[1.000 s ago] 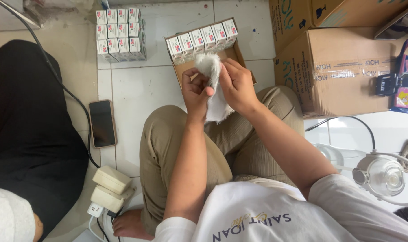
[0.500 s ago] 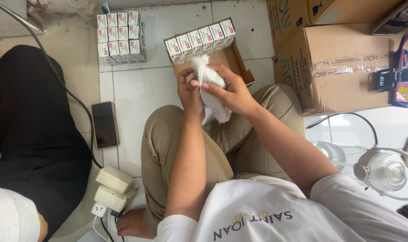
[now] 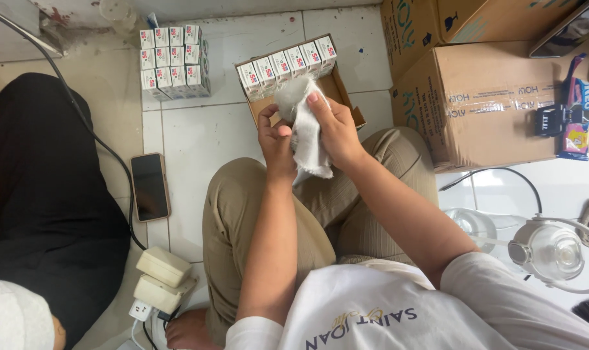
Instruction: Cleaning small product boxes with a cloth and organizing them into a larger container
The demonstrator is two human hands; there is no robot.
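White cloth (image 3: 305, 139) is pinched between both hands above the lap: the right hand (image 3: 336, 129) curls its fingers (image 3: 315, 102) over the cloth's bunched top, and the left hand (image 3: 275, 139) closes thumb and fingers on its near edge. At twelve o'clock from the hands sits an open cardboard tray (image 3: 343, 94) with a row of small boxes (image 3: 288, 63). At ten o'clock stands a stacked block of boxes (image 3: 174, 53); a phone (image 3: 149, 186) lies at nine o'clock.
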